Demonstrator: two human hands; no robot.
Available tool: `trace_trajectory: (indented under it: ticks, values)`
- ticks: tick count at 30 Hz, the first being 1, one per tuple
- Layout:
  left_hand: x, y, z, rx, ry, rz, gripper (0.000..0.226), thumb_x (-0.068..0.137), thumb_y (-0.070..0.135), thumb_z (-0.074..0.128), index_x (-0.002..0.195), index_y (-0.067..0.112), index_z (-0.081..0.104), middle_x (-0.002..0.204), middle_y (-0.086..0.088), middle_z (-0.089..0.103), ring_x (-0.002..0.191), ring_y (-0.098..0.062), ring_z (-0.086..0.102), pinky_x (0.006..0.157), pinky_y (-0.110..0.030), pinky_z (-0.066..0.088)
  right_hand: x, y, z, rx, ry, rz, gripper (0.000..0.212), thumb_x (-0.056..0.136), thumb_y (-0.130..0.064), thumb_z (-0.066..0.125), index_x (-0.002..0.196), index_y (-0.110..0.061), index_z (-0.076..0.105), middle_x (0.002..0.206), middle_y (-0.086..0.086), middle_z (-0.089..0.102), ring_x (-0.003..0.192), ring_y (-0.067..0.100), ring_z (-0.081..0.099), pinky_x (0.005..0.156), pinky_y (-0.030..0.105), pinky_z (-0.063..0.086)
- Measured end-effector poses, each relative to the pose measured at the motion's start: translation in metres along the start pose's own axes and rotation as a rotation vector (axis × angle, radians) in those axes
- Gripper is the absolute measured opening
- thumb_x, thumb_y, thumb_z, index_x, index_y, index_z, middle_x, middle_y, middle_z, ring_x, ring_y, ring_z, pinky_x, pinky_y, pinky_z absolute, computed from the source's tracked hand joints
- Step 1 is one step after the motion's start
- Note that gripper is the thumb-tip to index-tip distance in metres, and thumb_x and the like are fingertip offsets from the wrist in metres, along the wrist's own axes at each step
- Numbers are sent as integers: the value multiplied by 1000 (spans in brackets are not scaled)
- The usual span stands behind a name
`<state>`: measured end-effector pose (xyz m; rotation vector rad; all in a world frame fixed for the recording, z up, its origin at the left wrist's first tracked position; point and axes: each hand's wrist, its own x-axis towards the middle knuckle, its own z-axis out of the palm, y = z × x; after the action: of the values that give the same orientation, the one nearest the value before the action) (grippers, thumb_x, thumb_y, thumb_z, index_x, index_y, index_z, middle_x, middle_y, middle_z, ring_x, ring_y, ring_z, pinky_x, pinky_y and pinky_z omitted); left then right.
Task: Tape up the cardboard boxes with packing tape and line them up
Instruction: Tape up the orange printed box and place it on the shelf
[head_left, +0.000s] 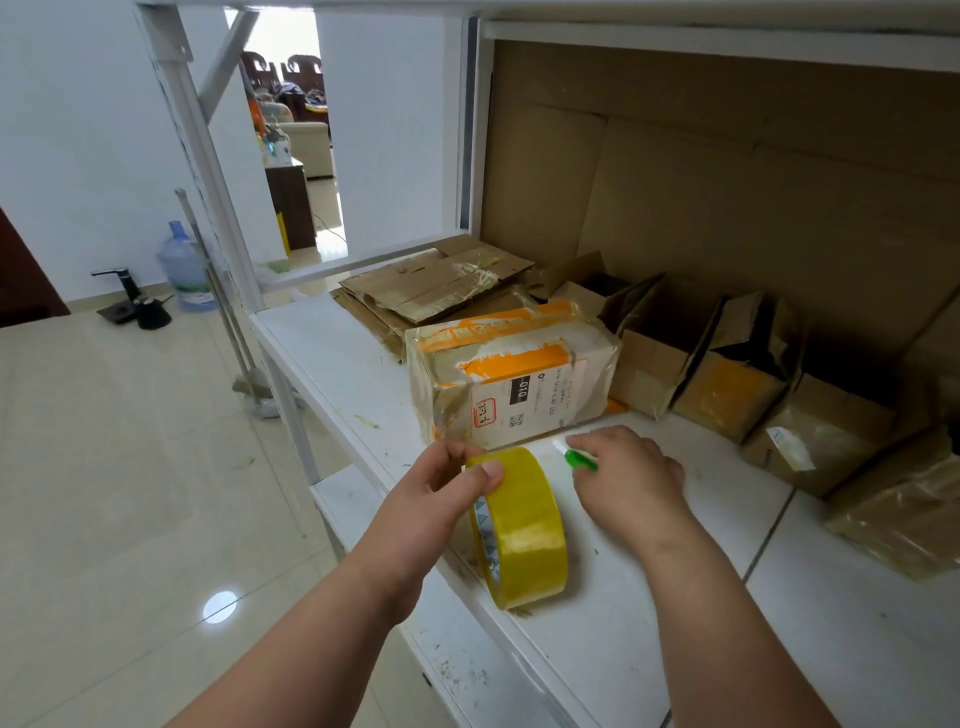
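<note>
Tape roll (519, 527) gripped by left hand (441, 488); right hand (631, 470) grips green cutter (581, 460).

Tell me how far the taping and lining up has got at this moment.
Done: the orange-marked box by the hands looks closed and wrapped in tape. In hand: the left hand holds the tape roll upright on the shelf; the right hand holds a green cutter. Left: the boxes at the back stand open, and a flattened stack lies unassembled.
</note>
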<state>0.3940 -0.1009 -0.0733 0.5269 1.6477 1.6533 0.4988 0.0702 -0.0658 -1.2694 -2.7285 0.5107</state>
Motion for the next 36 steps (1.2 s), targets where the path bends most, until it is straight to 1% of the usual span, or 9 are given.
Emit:
trace_trajectory:
  ticks: [4, 7, 11, 15, 18, 22, 26, 30, 36]
  values:
    - [1, -1, -1, -5, -7, 9, 30, 82, 44, 71, 104, 26, 66, 105, 15, 70, 104, -3, 63, 84, -23, 46, -5, -23, 1, 870, -92, 91, 22, 94, -37, 61, 105, -21, 73, 111, -7, 69, 106, 13, 60, 83, 29, 45]
    - [2, -3, -2, 10, -31, 37, 40, 74, 50, 71, 106, 27, 65, 106, 14, 70, 98, 1, 64, 80, -21, 45, -3, -35, 7, 1038, -219, 126, 27, 88, -42, 68, 89, -16, 76, 91, -2, 75, 95, 19, 68, 85, 35, 51]
    - [1, -2, -4, 71, -49, 49, 41, 73, 58, 72, 106, 34, 66, 105, 16, 70, 98, 0, 64, 75, -16, 46, 0, -44, 11, 1184, -260, 158, 14, 70, -23, 77, 77, -11, 77, 85, 13, 76, 93, 36, 71, 93, 55, 54]
    - [4, 1, -11, 258, 265, 163, 63, 75, 75, 57, 124, 36, 52, 104, 10, 63, 93, -4, 61, 69, -18, 44, 6, -41, 12, 1169, -160, 154, 12, 78, -6, 72, 68, -7, 68, 71, 5, 71, 80, 25, 66, 83, 41, 53]
    - [21, 7, -26, 508, 494, 376, 58, 88, 54, 56, 140, 31, 47, 114, 6, 53, 95, -6, 55, 71, -19, 42, 3, -38, 14, 1194, -152, 154, 12, 81, -8, 71, 70, -9, 66, 77, 12, 70, 82, 24, 63, 84, 40, 47]
    - [52, 23, -34, 794, 376, 478, 50, 95, 43, 57, 144, 41, 45, 139, 5, 39, 125, -15, 45, 96, -34, 47, -2, -38, 16, 1279, -195, 173, 12, 80, -7, 70, 69, -11, 66, 100, 28, 69, 89, 32, 61, 99, 55, 46]
    - [69, 28, -33, 905, 330, 477, 43, 95, 40, 58, 138, 32, 57, 121, 3, 42, 102, -17, 56, 82, -27, 44, -3, -34, 14, 1285, -170, 167, 6, 81, -4, 69, 75, -6, 69, 99, 26, 70, 90, 31, 61, 90, 47, 47]
    - [70, 21, -31, 961, 333, 533, 43, 100, 30, 53, 143, 27, 51, 102, 6, 47, 88, -12, 48, 74, -25, 36, -2, -27, 14, 1268, -78, 149, 10, 83, -6, 70, 74, -9, 68, 93, 21, 71, 92, 26, 64, 87, 38, 45]
    - [72, 24, -39, 1159, 248, 543, 47, 104, 36, 33, 151, 31, 34, 123, -1, 61, 104, -25, 60, 82, -35, 48, 1, -24, 13, 1263, 5, 131, 18, 86, -2, 68, 70, -10, 67, 87, 4, 75, 101, 21, 66, 89, 32, 46]
